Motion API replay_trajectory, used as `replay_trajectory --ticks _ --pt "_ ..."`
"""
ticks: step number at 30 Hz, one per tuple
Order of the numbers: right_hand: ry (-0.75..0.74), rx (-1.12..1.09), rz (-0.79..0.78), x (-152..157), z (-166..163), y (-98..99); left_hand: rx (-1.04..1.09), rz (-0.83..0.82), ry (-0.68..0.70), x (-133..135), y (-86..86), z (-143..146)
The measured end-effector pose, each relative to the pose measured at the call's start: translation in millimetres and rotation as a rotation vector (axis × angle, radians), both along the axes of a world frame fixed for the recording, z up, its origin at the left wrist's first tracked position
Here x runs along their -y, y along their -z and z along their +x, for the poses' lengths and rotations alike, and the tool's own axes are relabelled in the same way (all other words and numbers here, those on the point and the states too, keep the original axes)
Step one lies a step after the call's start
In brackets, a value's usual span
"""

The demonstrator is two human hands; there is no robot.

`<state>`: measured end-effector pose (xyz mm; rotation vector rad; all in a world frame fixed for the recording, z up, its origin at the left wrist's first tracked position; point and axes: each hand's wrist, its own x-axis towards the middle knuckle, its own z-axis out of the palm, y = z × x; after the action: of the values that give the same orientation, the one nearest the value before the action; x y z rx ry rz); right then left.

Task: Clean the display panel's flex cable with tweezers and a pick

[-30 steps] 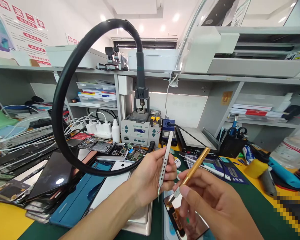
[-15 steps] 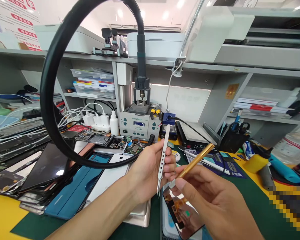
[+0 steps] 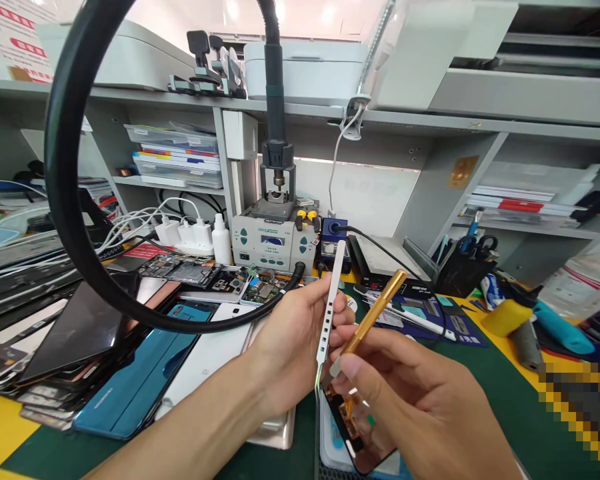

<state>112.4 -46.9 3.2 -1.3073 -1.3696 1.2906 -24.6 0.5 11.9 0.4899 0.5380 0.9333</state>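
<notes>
Since the earlier frame, both hands had lowered slightly toward the opened phone, and the view had tipped down, so the shelf and the black hose sat higher and nearer the left edge.

The left hand was closed on the white tweezers, thumb and fingers pinching the shaft near its lower half; the tips pointed down, just above the phone's upper edge. The right hand was closed on the gold-handled tool, held like a pen, with its pale tip close beside the tweezers' tips. Whether either tip touched the phone could not be determined.

The phone lay face open on the green mat, directly under both hands, partly hidden by the right hand.

Behind the hands stood the grey rework station, with the hose looping up from its front. A white dropper bottle stood left of it. Stacked phones and back covers lay to the left on the bench.
</notes>
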Motion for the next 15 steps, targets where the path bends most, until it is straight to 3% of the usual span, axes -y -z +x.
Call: replay_trajectory --ticks 6,10,15 --pt "-0.056 0.0 0.004 -3.2 0.4 0.7 -0.033 -0.009 -0.002 1.5 -2.1 0.4" --pt "-0.006 0.011 0.036 -2.9 0.0 1.0 -0.045 -0.01 0.003 2.2 -2.8 0.2" --pt "-0.1 0.007 0.033 -5.4 3.8 5.6 -0.043 -0.016 0.006 2.4 -2.5 0.0"
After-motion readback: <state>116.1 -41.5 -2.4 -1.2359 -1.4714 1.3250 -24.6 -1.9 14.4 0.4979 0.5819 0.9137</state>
